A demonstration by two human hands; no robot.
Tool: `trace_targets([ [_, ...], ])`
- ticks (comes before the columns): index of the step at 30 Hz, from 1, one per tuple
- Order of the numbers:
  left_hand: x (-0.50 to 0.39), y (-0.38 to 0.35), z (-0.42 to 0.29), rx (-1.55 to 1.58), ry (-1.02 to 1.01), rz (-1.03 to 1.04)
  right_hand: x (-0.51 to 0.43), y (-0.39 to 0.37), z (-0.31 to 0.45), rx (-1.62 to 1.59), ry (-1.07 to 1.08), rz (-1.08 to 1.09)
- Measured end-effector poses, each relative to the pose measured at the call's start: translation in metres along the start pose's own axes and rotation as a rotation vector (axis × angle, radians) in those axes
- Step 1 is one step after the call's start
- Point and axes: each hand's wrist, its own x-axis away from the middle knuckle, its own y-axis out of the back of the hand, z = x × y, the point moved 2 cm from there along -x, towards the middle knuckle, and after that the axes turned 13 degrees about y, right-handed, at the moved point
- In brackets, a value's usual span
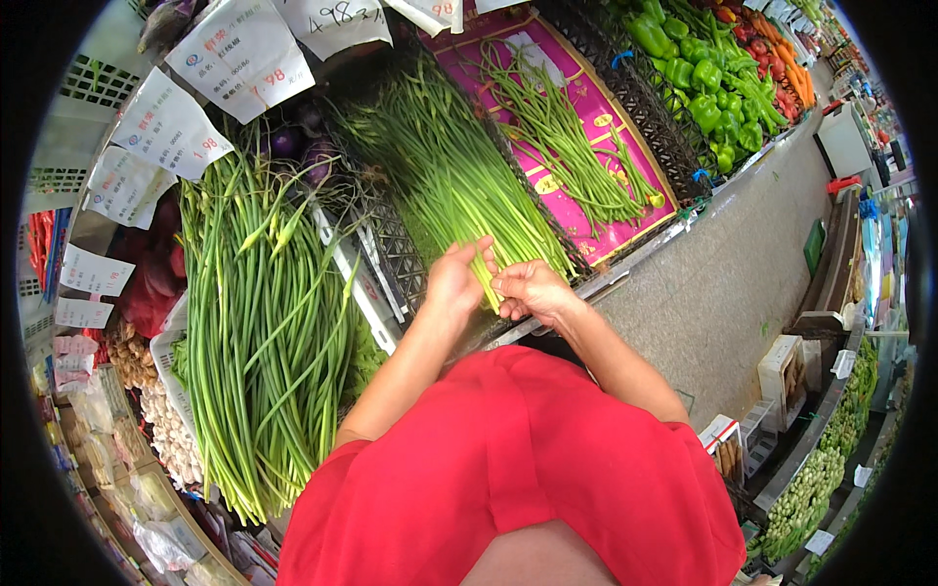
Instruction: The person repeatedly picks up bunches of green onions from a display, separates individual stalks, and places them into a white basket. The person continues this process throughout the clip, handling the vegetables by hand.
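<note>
Both of my hands are at the lower ends of a pile of thin green stalks with buds, which look like flowering chives (469,194), in a black plastic crate. My left hand (457,277) rests against the left side of a few stalk ends, its fingers around them. From the right, my right hand (535,291) pinches the same stalk ends between thumb and fingers. Long garlic scapes (264,329) are heaped to the left. Right of the chives, green long beans (579,161) lie on a magenta printed sheet (602,245).
Green bell peppers (706,77) fill a crate at the upper right. Paper price signs (238,58) hang at the upper left. Purple eggplants (284,143) and garlic bulbs (167,428) are on the left. A grey floor aisle (722,271) runs along the stand's right edge (623,275).
</note>
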Motion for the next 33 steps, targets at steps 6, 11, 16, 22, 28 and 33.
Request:
trace_targets([
  [6, -0.001, -0.002, 0.004, 0.042, -0.019, -0.056, 0.004, 0.001, 0.002, 0.04, -0.004, -0.006],
  [11, -0.001, -0.005, 0.004, 0.086, -0.034, -0.03, 0.006, 0.0, 0.008, 0.105, 0.047, 0.007],
  [16, -0.005, -0.002, 0.003, 0.133, -0.038, 0.04, 0.006, 0.001, -0.002, -0.166, -0.005, -0.017],
  [22, -0.011, -0.003, 0.003, 0.191, -0.057, -0.029, 0.008, 0.001, -0.004, -0.18, 0.015, -0.009],
  [28, -0.017, -0.002, 0.005, 0.205, -0.108, -0.042, 0.011, 0.001, -0.003, -0.16, -0.011, -0.028],
  [33, -0.017, -0.001, 0.008, 0.215, -0.116, -0.043, 0.016, -0.007, 0.002, -0.249, -0.069, -0.007],
])
